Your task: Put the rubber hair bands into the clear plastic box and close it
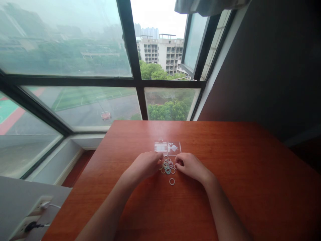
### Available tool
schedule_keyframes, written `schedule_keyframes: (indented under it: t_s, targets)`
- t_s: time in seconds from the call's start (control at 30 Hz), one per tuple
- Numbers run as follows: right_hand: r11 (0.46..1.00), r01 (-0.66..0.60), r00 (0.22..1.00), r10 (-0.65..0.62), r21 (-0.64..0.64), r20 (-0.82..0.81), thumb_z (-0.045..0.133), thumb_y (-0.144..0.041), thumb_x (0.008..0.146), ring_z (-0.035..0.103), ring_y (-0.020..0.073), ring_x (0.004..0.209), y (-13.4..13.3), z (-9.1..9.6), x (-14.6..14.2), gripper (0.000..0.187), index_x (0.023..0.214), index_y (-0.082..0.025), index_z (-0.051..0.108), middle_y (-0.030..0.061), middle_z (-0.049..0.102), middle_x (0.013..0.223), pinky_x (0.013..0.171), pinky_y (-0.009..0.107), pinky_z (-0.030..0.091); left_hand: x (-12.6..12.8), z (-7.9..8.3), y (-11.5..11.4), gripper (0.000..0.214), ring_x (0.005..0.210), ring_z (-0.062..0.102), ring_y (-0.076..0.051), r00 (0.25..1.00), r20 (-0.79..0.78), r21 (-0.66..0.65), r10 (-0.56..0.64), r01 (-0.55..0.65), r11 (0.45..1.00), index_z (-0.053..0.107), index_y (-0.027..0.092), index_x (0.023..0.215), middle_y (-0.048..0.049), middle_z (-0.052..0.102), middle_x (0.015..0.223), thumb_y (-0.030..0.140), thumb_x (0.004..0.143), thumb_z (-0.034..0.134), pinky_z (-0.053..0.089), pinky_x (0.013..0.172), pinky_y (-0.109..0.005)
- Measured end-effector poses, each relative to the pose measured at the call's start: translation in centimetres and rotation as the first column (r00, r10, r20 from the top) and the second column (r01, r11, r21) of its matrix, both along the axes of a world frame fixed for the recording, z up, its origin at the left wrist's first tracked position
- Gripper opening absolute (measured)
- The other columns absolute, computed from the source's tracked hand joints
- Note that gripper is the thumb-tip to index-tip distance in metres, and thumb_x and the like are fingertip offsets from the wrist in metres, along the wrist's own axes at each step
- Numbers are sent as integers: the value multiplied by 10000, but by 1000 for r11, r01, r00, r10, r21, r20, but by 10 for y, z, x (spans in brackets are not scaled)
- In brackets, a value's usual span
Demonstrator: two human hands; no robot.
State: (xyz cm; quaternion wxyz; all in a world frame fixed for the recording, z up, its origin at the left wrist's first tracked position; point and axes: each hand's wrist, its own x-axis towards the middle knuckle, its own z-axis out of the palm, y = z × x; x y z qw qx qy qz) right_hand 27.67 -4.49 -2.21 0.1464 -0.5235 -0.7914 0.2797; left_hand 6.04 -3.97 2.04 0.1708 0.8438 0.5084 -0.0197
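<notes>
A small pile of thin rings (168,164) that look like hair ties, white, pale green and pinkish, lies on the reddish-brown table (240,160). One white ring (172,181) lies apart, closer to me. At the pile's left edge is my left hand (147,163), its fingers curled down, the tips partly hidden; what they hold, if anything, I cannot make out. My right hand (191,165) is on the other side, thumb and index finger bent together at a white hair tie (176,166). Just behind the pile lies a clear plastic case (167,148) with white print.
Dark-framed windows (139,82) rise beyond the table's far edge, with one pane (197,43) swung outward. A grey wall (253,70) stands to the right. Low on the left are wall sockets (32,216) with a white and a black plug.
</notes>
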Motion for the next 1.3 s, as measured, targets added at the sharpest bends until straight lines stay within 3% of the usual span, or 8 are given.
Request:
schedule_keyframes:
  t_s: [0.13,0.3,0.57,0.77,1.07,1.17,1.3]
  targets:
    - [999,13,999,-11,39,-40,592,-165,781,547,120,658,2,-1,-1,74,734,-193,641,-8,642,723,614,213,369,1,-4,2,155,695,628,-178,999,51,40,9,-11,999,638,209,857,-50,693,817,292,855,507,364,575,-230]
    - [979,75,980,-37,190,-197,570,-183,822,530,121,657,6,1,-7,75,769,-193,623,-7,624,731,624,222,379,7,-9,3,175,709,594,-142,949,314,93,5,-36,995,638,214,860,-14,686,816,304,882,490,391,617,-213]
    - [963,97,968,-32,250,-249,563,-219,839,520,126,655,4,3,-14,88,777,-204,624,-4,614,729,622,229,375,12,-17,6,154,649,574,-113,818,568,-62,89,-65,996,667,161,829,-12,656,720,246,838,539,413,596,-194]
    - [948,101,968,-23,303,-251,562,-213,843,510,117,650,3,0,-17,93,766,-204,614,-8,602,726,621,220,365,10,-21,10,174,586,556,-95,768,629,-144,122,-38,989,672,132,817,-13,651,680,258,832,553,409,558,-184]
    - [929,107,963,-8,354,-268,575,-211,844,511,126,656,4,-4,-18,67,788,-209,612,-3,601,734,628,227,371,6,-29,15,89,557,519,-85,774,632,-28,50,-42,999,661,150,785,17,607,623,213,776,598,375,528,-182]
    - [937,100,972,-21,333,-234,573,-208,855,525,127,676,4,-4,-17,65,803,-213,612,-4,611,755,648,228,375,0,-32,21,85,552,519,-83,760,644,44,86,-149,988,637,158,760,20,609,631,201,789,570,379,538,-187]
    - [957,70,985,-21,282,-173,578,-190,849,536,123,684,4,-6,-15,66,798,-216,611,-7,627,775,655,227,373,-12,-41,33,91,592,529,-99,773,608,203,183,-374,905,625,170,777,3,635,708,211,807,550,387,577,-207]
